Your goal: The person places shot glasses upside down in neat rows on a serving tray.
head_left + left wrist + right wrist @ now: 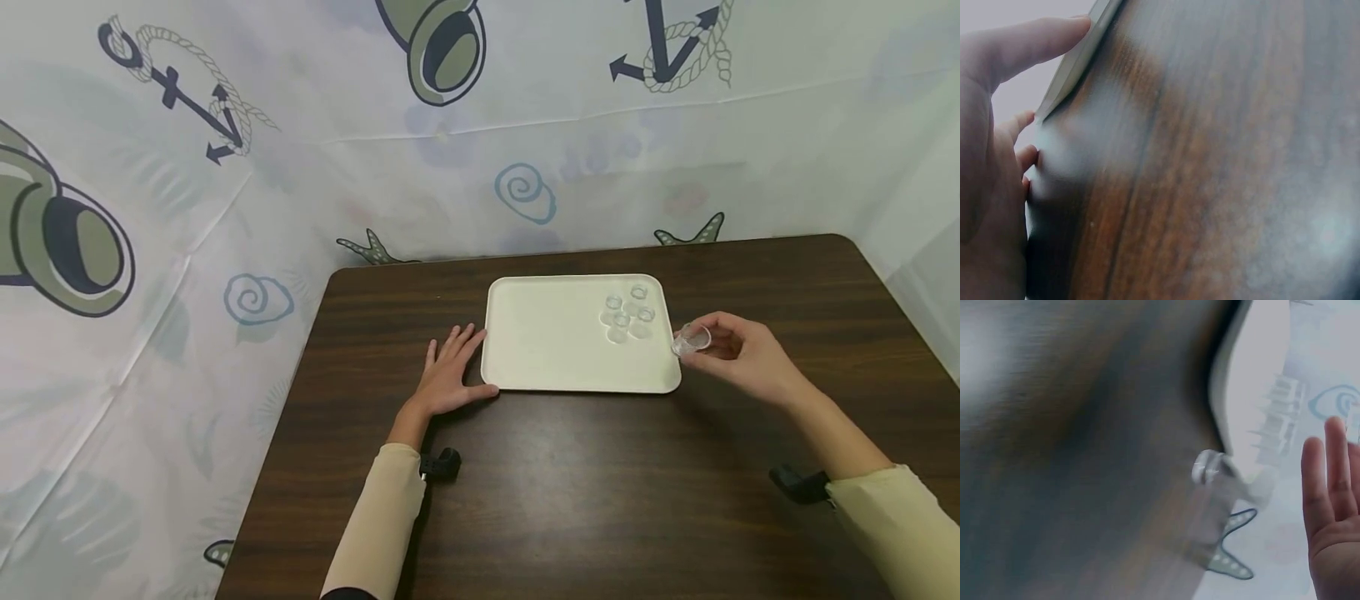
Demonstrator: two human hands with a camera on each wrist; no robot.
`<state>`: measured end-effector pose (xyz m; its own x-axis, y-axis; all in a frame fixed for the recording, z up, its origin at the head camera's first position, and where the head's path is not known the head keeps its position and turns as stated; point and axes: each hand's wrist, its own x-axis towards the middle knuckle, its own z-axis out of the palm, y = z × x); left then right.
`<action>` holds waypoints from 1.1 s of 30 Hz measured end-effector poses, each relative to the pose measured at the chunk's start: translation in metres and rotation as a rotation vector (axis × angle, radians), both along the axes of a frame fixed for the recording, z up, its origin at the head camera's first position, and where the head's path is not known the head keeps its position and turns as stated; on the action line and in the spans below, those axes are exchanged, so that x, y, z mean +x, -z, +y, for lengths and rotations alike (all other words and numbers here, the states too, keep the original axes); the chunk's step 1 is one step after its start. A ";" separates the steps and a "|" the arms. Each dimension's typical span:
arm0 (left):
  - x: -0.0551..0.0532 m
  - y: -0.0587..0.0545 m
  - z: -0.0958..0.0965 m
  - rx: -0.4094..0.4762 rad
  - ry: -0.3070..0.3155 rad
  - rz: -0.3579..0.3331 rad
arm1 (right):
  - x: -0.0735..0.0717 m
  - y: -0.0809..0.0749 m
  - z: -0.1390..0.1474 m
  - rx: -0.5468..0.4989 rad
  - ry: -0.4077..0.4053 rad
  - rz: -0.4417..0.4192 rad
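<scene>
My left hand (447, 377) rests at the left end of a cream tray (547, 333), fingers spread and thumb at the near corner. In the left wrist view the thumb (1054, 40) touches the tray's rim (1082, 59). Just off the tray's right edge, my right hand (738, 350) pinches a small clear cup (692, 337), its mouth tilted to one side. Several similar clear cups (621, 319) stand grouped on the tray's right half. The right wrist view is blurred; a clear round-rimmed shape (1207, 467) shows near the tray's corner, left of the fingers (1316, 494).
The tray lies toward the back of a dark wood-grain table (600, 483). Behind and left of the table hangs a white cloth (420, 192) printed with anchors, shells and starfish. Dark wrist mounts (441, 465) sit at both sleeves.
</scene>
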<state>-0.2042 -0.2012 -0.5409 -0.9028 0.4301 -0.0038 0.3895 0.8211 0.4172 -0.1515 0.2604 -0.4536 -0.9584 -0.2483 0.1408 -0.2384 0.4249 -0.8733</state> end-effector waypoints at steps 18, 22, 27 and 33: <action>0.000 -0.001 0.000 0.004 -0.003 -0.003 | -0.061 -0.020 -0.066 0.430 0.013 0.179; 0.000 -0.001 -0.001 0.002 -0.007 -0.002 | -0.072 -0.019 -0.083 0.580 -0.045 0.220; -0.001 -0.001 -0.001 0.002 -0.006 -0.001 | -0.079 -0.012 -0.100 0.715 -0.095 0.337; -0.002 0.001 -0.001 0.014 0.000 -0.008 | -0.083 -0.003 -0.115 0.852 -0.147 0.411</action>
